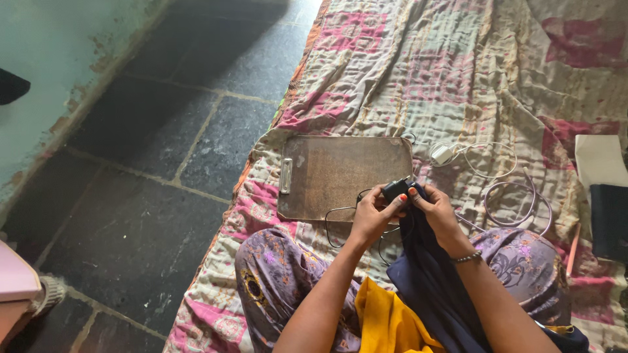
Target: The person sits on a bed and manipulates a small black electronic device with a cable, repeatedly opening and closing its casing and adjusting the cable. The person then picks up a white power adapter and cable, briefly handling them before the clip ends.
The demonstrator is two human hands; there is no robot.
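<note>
Left hand (374,212): fingers closed on small black plastic device (396,189).
Right hand (435,208): fingers pinch device too; keep its thin black cord (337,216) slack.

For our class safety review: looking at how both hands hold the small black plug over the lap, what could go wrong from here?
1. The black cord loops under the left hand and might snag.
2. Dark blue cloth drapes by the right hand, possibly hiding the black plug.
3. The white cable lies loose nearby and could tangle.
</note>
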